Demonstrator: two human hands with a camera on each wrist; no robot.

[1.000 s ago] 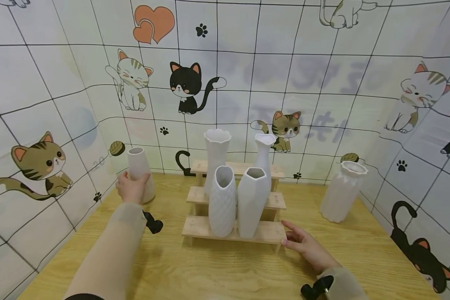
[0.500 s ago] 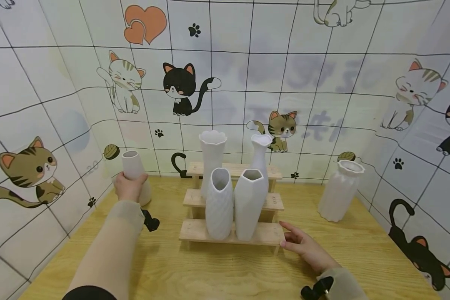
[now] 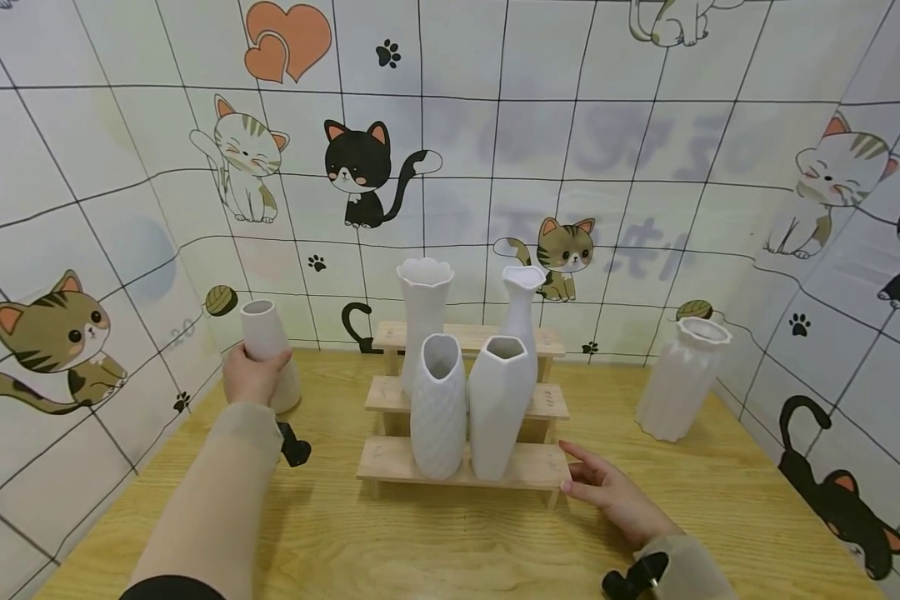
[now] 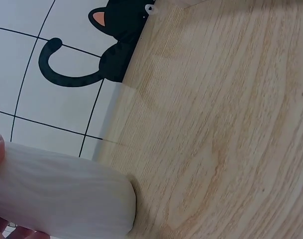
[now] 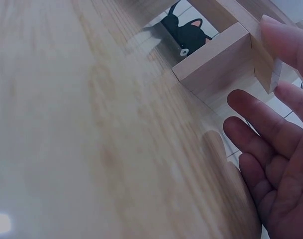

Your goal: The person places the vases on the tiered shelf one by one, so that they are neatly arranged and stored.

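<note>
At the left, my left hand point(image 3: 251, 375) grips a smooth white vase point(image 3: 265, 329), which stands on the table; the left wrist view shows the vase's lower body point(image 4: 66, 191) with fingertips at its side. My right hand point(image 3: 618, 500) holds the right end of the lowest step of a wooden three-step stand point(image 3: 536, 465) between thumb and index finger. Its other fingers are loosely bent in the right wrist view. On the stand are a textured vase point(image 3: 438, 417), a faceted vase point(image 3: 498, 408), a scalloped-rim vase point(image 3: 423, 304) and a slim flared vase point(image 3: 521, 308).
Toward the right of the wooden table point(image 3: 420, 550) stands a ribbed white vase point(image 3: 678, 383). A white cloth point(image 3: 465, 133) with a grid and cartoon cats rises behind the table and along both sides.
The head view has shifted slightly. Both hands keep their places, the left around its vase and the right at the stand's end.
</note>
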